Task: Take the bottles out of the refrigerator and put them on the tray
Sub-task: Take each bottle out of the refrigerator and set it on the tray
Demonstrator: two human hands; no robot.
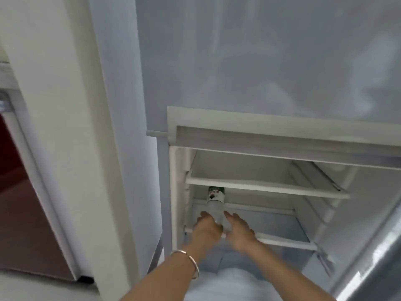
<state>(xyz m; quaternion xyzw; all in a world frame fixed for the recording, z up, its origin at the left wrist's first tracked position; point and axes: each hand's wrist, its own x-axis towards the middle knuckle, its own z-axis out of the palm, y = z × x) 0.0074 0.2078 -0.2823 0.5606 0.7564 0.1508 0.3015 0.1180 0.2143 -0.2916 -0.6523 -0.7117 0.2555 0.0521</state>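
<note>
- A clear plastic water bottle (214, 208) is standing upright at the left end of the lower shelf (282, 241) inside the open refrigerator (260, 127), in the lower middle of the frame.
- Its green-and-white label (215, 195) is showing print too blurred to read.
- The left hand (206, 228), with a silver bangle (191, 260) on its wrist, is curling round the bottle's base.
- The right hand (239, 232) is lying against the bottle's other side, fingers fairly straight.
- The upper shelf (260, 187) is sitting just above the bottle's top.
</note>
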